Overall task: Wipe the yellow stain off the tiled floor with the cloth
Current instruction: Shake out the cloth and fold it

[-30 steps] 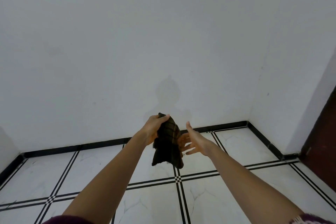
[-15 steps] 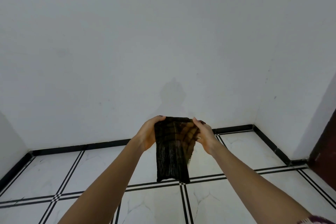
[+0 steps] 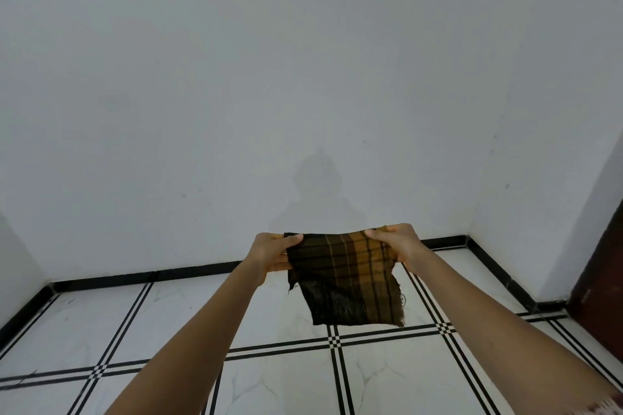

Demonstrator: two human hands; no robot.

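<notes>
Cloth (image 3: 347, 280) is held stretched in the air between two outstretched hands, in front of a white wall (image 3: 303, 77) and above the tiled floor (image 3: 286, 381), which it does not touch. No yellow stain can be made out on the visible tiles; whatever lies behind the fabric and the forearms is hidden. The upper left corner is pinched by the left hand (image 3: 273, 254), thumb on the near face and fingers tucked behind, so those fingers are mostly concealed. The upper right corner is gripped by the right hand (image 3: 396, 242) in the same manner, with its fingertips lost behind the fabric. The weave is seen as a thin, loosely woven plaid in dark brown and black with ochre bands and fine dark lines; the lower edge is frayed and a few loose threads hang at the right side. The lower left part appears sheer and darker, and its pattern is hard to read there. The floor is laid with glossy white marble-veined tiles divided by double black lines, with small checkered squares at the crossings. A black skirting (image 3: 151, 276) is run along the base of the wall. A dark reddish-brown door (image 3: 603, 280) is cut off by the right edge, and a patterned sleeve (image 3: 606, 409) is barely caught at the lower right corner.
</notes>
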